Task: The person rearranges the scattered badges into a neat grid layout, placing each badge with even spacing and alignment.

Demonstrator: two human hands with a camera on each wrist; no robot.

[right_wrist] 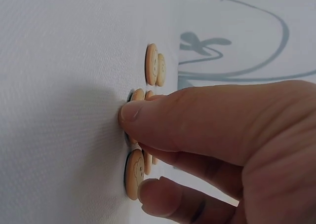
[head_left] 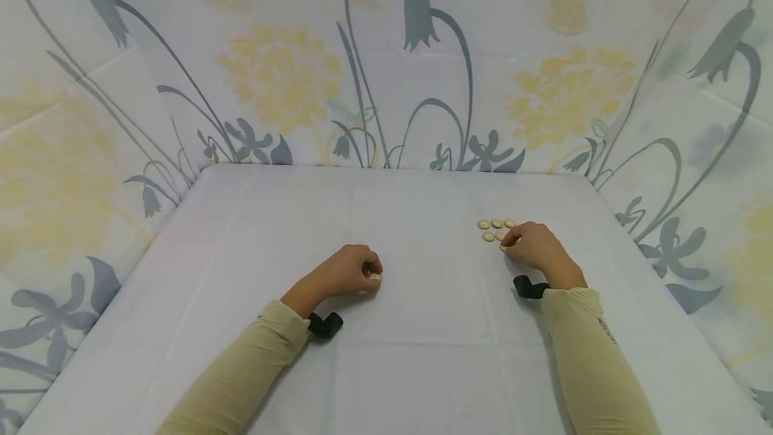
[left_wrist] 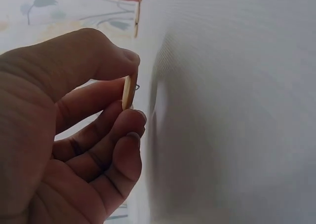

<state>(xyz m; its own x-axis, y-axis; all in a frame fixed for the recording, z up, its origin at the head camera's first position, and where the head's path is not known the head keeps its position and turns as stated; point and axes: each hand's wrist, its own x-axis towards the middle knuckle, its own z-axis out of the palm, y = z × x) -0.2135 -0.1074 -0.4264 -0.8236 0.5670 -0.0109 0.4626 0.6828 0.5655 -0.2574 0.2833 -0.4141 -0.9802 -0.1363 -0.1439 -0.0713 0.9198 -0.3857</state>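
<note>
Just over the white tabletop (head_left: 417,301), left of its middle, my left hand (head_left: 344,272) pinches a small round wooden disc (left_wrist: 128,92) on edge between thumb and fingers. A thin line sticks out from its far face. My right hand (head_left: 536,247) reaches down at the right, with thumb and finger gripping another wooden disc (head_left: 503,248) low at the table. My thumb covers much of it in the right wrist view. Close about these fingertips lie several like discs, including one with a line drawing (right_wrist: 134,173) and another (right_wrist: 151,63) farther off.
The discs lie in short rows, the back row holding a left disc (head_left: 483,224) and a middle disc (head_left: 496,223). Flower-printed cloth walls (head_left: 386,86) rise along the table's back and sides. A black wrist camera (head_left: 326,325) is on the left arm, another camera (head_left: 530,286) on the right.
</note>
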